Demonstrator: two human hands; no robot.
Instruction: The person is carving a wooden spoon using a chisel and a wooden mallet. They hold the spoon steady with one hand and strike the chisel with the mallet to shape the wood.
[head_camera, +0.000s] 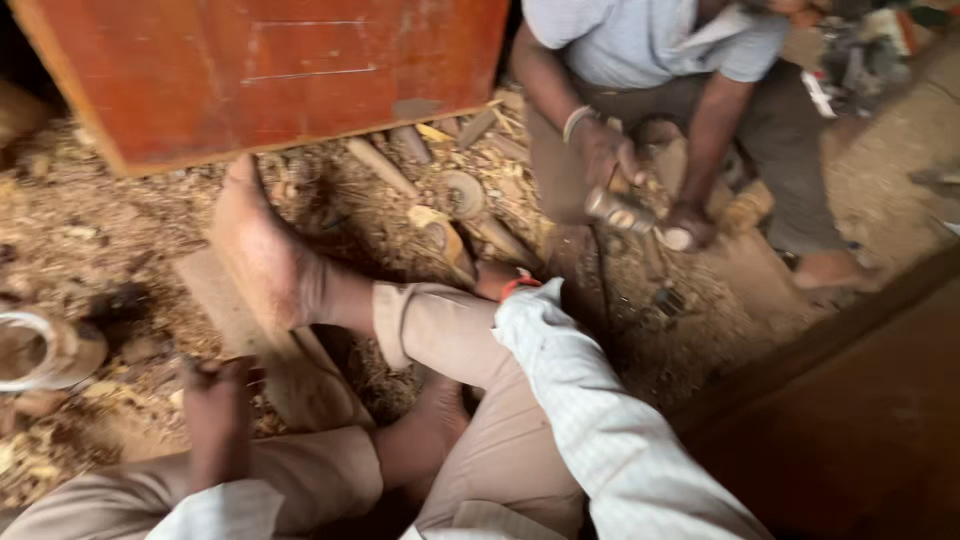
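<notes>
On the near left of the shaving-strewn floor (90, 230), the person's left hand (215, 405) rests low beside a flat wooden plank (290, 370), its fingers curled downward; whether they pinch anything is lost in blur and shadow, so I cannot tell. The right hand (497, 280) reaches far forward past the bent knee, and only a sliver of it shows beyond the pale checked sleeve (590, 410) and a red wristband (520, 284); its fingers are hidden behind the cuff and leg, so how far they open cannot be made out. The person's bare foot (262, 255) lies across the plank, with tan trousers (450, 330) folded beneath. Across from them, on the far right, a co-worker in a light blue shirt (640, 35) sits cross-legged, one hand (605, 155) closed around a cylindrical metal tool (625, 212) while the other hand (690, 225) steadies a pale wooden piece (672, 165) just under it. Turned wooden offcuts (455, 200) lie scattered between the two people. A red-brown board (270, 70) stands at the far left, its top cut off by the frame, and a white ring-shaped object (40, 350) sits at the left edge, partly out of view.
</notes>
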